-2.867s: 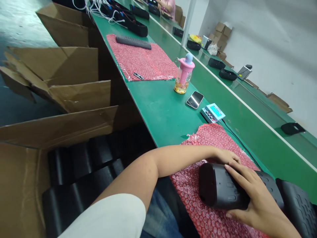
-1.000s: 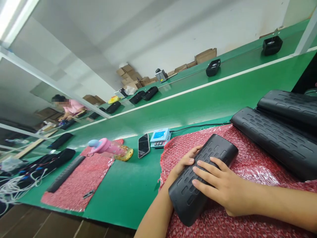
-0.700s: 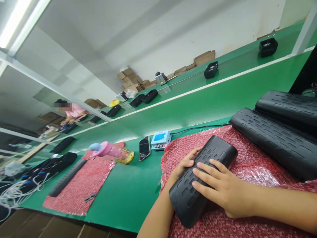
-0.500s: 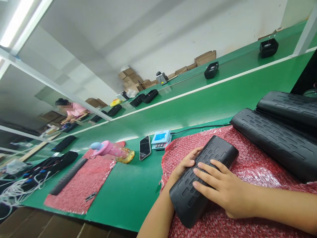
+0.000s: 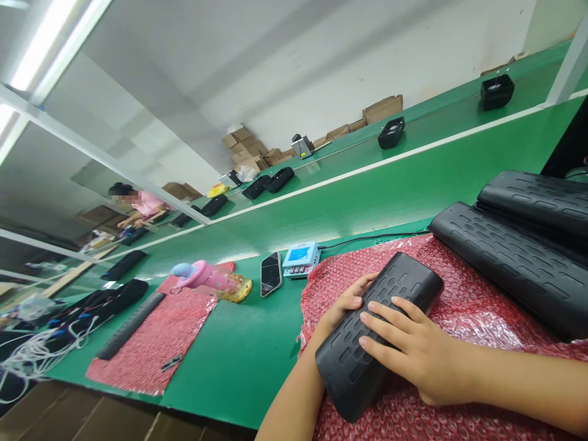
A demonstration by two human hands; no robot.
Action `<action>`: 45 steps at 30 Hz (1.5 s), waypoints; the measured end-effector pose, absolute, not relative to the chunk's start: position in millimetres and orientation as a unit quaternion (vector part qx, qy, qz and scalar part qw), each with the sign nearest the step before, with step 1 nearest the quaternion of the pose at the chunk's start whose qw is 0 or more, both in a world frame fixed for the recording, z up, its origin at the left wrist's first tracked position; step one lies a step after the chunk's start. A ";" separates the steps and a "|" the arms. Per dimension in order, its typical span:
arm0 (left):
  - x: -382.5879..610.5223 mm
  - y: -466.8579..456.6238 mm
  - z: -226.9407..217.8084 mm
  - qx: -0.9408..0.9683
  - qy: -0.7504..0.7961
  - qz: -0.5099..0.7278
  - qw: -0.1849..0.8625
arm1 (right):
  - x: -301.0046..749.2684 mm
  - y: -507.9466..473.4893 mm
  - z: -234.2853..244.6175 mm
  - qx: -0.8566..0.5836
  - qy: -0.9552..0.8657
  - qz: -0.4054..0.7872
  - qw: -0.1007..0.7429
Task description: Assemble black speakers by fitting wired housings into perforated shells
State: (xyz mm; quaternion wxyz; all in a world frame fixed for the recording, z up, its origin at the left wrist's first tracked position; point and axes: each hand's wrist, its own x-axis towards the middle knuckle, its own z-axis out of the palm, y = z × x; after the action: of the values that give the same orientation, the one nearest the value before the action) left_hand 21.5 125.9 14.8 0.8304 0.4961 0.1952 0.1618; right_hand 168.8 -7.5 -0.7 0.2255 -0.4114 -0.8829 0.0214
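A black speaker housing [image 5: 333, 361] with slotted, meshed grille openings lies tilted over the red bubble wrap [image 5: 358, 263]. Around its far left edge curls my left hand [image 5: 344, 305], thumb and fingertips against the shell and part of the hand hidden behind it. My right hand [image 5: 420, 343] rests across the top from the near side, fingers over the grille slots; its thumb is out of sight. Two longer black grille-patterned housings [image 5: 509, 269] lie close together to the right, partly on the bubble wrap.
Left of the wrap are a small blue device [image 5: 301, 258] with a cable, a phone [image 5: 271, 274] and a pink bottle [image 5: 211, 278]. A second bubble-wrap sheet [image 5: 156, 343] holds a long black bar [image 5: 131, 326]. White cables [image 5: 27, 355] tangle farther left. A person [image 5: 149, 205] works beyond.
The view has shifted very slightly, moving the background a little to the right. Both hands keep the same hold on the speaker housing.
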 end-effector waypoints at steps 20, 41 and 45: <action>21.3 120.6 20.4 0.487 0.215 0.169 0.829 | 169.2 -6.7 -2.4 -0.409 -0.883 0.004 0.230; 18.8 125.7 12.5 0.478 0.215 0.157 0.837 | 170.7 -5.7 -1.2 -0.404 -0.885 0.031 0.228; 17.6 133.7 5.6 0.500 0.211 0.158 0.825 | 173.2 -2.0 4.1 -0.393 -0.893 0.044 0.216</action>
State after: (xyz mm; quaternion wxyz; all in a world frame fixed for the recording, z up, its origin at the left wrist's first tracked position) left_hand 17.6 133.7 5.6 0.8247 0.5004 0.2112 0.1579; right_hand 173.2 -2.0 4.1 0.2164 -0.3925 -0.8929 0.0438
